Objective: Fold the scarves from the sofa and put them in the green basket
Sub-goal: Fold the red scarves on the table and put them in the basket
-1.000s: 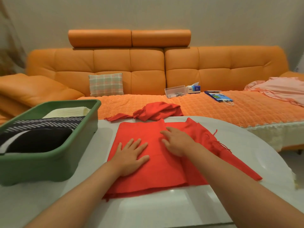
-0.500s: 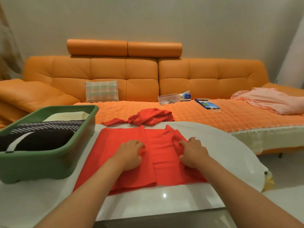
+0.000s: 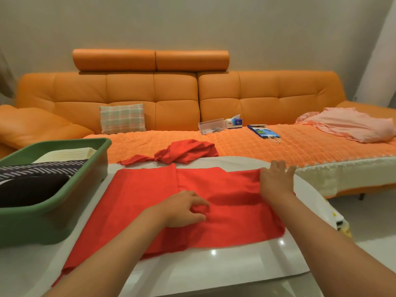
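1. Red scarf (image 3: 150, 200): lay spread flat on the white surface (image 3: 214, 269), part-folded, one layer ending in a straight edge near ctr. Thin, matte, soft weave; near L corner trailed toward me. I judged the flat lay was there so creases could be set square.
2. L hand (image 3: 184, 209): fingers curled, thumb & fingertips pinching a small tuck of scarf cloth near ctr, wrist low over the fabric. Prob. gathering a layer to lift for the next fold.
3. R hand (image 3: 276, 183): fingers straight & spread, palm down on the scarf's R edge, tips reaching past the cloth; it held nothing. I read it as an anchor, to stop thin cloth sliding on the glossy top.
4. Red bunch (image 3: 186, 152): crumpled, twisted, w/ a tail to the L, at the seat's front edge just beyond the surface. Far end of the same scarf or a 2nd one: I couldn't tell.
5. Green basket (image 3: 64, 215): smooth plastic, rounded corners, on the surface just L of the scarf, close for the drop-in. Held folded pieces: cream ribbed (image 3: 66, 154), dark striped (image 3: 42, 169), black (image 3: 32, 189).
6. Sofa (image 3: 171, 93): orange, padded, leather-look back; seat under a bumpy orange knit cover (image 3: 278, 146).
7. Also on seat, untouched: plaid cushion (image 3: 122, 118), clear box (image 3: 212, 126), tissue box (image 3: 234, 122), pink cloth heap (image 3: 351, 127).
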Available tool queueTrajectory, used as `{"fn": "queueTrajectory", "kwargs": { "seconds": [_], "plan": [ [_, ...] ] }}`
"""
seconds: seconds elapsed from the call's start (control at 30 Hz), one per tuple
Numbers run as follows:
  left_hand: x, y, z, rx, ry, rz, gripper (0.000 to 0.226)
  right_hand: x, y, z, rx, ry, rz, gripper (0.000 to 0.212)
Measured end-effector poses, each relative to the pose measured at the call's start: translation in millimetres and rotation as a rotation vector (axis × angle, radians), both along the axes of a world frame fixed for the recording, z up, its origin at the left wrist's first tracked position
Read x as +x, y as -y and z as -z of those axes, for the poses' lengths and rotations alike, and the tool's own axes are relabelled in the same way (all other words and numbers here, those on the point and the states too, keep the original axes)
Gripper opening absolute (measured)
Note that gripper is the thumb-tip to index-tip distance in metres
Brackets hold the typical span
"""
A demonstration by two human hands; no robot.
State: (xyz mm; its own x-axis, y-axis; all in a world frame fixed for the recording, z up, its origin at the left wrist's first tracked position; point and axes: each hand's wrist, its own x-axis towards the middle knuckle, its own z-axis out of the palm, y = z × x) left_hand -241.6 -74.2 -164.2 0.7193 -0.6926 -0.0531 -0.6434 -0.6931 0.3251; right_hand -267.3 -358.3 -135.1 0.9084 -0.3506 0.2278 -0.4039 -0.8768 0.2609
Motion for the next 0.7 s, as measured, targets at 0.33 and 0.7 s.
{"fn": "queueTrajectory", "kwargs": {
  "seconds": [0.33,0.7],
  "plan": [
    [16.7,60.6,8.3,-0.073,0.328,-0.157,0.027,18.7,9.8,28.9,0.402,-0.089,-0.260,0.042],
    [121.6,140.1,13.3,-0.178,0.265,-0.156,0.038,53.9,43.3,43.0,0.405,0.135,-0.183,0.064]
  ]
}}
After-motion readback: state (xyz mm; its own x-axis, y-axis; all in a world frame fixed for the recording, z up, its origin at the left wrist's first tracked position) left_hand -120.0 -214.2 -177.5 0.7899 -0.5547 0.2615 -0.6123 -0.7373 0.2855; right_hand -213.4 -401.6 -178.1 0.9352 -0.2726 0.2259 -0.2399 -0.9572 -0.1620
